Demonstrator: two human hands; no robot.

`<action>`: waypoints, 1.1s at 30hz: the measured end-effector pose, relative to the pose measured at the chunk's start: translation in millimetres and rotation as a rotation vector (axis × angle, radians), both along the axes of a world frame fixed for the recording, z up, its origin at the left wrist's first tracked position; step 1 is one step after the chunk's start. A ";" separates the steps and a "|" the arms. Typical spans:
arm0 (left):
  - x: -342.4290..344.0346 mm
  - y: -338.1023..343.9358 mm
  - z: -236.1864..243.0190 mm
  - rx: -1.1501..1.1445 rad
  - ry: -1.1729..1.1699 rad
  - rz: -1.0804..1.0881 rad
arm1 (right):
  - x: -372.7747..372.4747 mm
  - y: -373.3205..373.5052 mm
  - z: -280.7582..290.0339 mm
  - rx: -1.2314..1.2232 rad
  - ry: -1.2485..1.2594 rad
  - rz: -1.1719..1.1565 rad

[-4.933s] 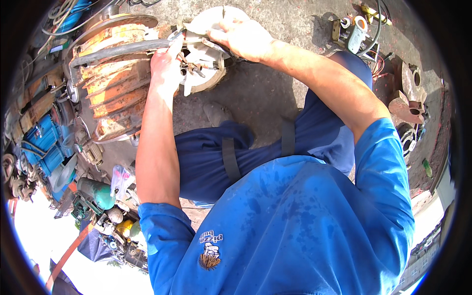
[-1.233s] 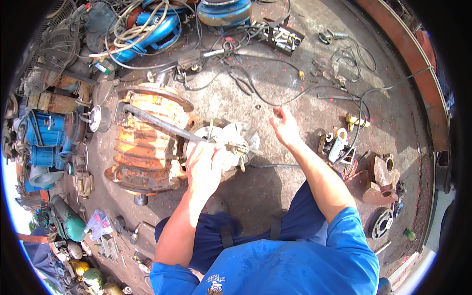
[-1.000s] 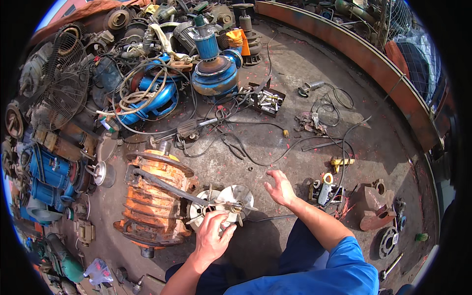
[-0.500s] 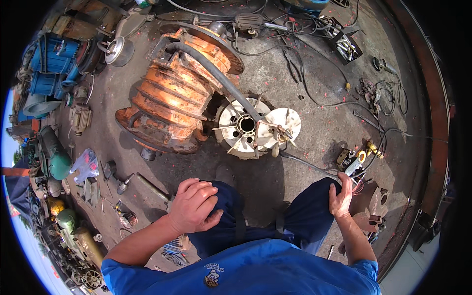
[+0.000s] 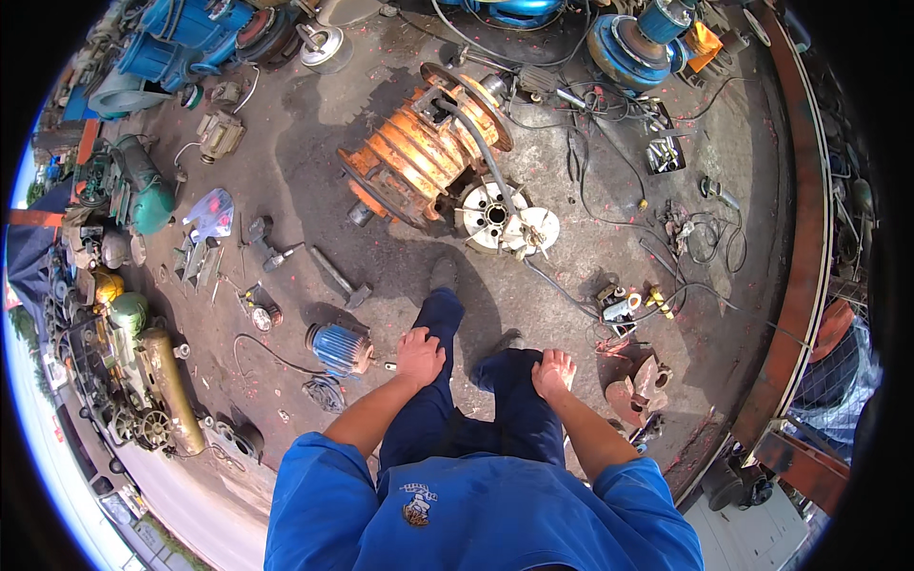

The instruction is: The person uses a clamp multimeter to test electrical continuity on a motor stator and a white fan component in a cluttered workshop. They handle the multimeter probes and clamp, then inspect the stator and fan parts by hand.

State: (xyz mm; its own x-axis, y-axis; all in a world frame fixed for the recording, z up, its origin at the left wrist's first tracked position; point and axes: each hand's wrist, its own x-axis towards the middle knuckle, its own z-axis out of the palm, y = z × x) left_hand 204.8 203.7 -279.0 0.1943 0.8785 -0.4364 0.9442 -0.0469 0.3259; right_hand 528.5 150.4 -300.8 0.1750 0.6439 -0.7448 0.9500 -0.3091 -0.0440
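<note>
My left hand (image 5: 420,356) rests on my left thigh just above the knee, its fingers laid out over the dark blue trousers (image 5: 433,419). On the right knee lies my right hand (image 5: 553,373), fingers stretched forward. Neither hand holds anything. Beyond my feet, a large orange ribbed motor (image 5: 419,147) lies on its side on the concrete. At its near right end sit a white round finned part (image 5: 484,215) and a smaller pale disc (image 5: 540,231), partly overlapping. A thick dark cable or hose (image 5: 484,152) runs from the motor to these discs.
On my left are a hammer (image 5: 343,279), a cordless drill (image 5: 271,245) and a small blue motor (image 5: 338,348). To the right lie a spray can (image 5: 624,306), rusty metal parts (image 5: 638,392) and trailing cables. A rusty steel beam (image 5: 798,228) borders the right side.
My view has risen and pulled back, so the motor looks smaller and farther off. My left hand has gone from curled to flat on the leg; both hands now sit closer together.
</note>
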 end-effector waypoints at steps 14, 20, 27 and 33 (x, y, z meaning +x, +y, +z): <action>-92.2 -201.8 148.7 -0.475 -0.240 0.657 | 93.5 -59.9 97.6 0.302 0.161 -0.251; -136.4 -207.8 152.6 -0.507 -0.406 0.717 | 94.5 -119.3 193.4 -0.009 0.113 -0.658; -212.8 -224.7 111.5 -0.415 -0.583 0.889 | 17.0 -207.1 185.7 -0.092 0.220 -0.455; -303.2 -273.2 79.5 -0.462 -0.461 1.046 | -117.3 -162.6 265.7 0.062 0.444 -0.559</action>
